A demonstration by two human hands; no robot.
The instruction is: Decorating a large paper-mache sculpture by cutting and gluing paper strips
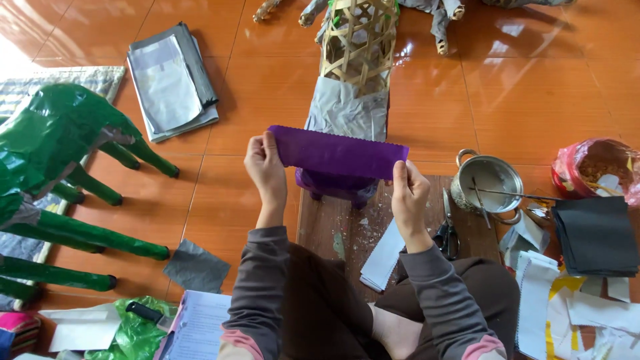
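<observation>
A purple strip of paper (337, 153) with a zigzag-cut top edge is stretched flat between my two hands. My left hand (265, 170) pinches its left end; my right hand (409, 193) pinches its right end. Behind the strip, a small figure wrapped in purple paper (333, 187) stands on a wooden board (340, 227). Both hands hover above the far edge of that board, over my lap.
Scissors (447, 233) and a metal pot (490, 183) with sticks in it sit right of my right hand. Black paper sheets (593, 237) and white scraps lie far right. Green paper-covered animal figures (60, 153) stand left. A bamboo frame (357, 43) lies ahead.
</observation>
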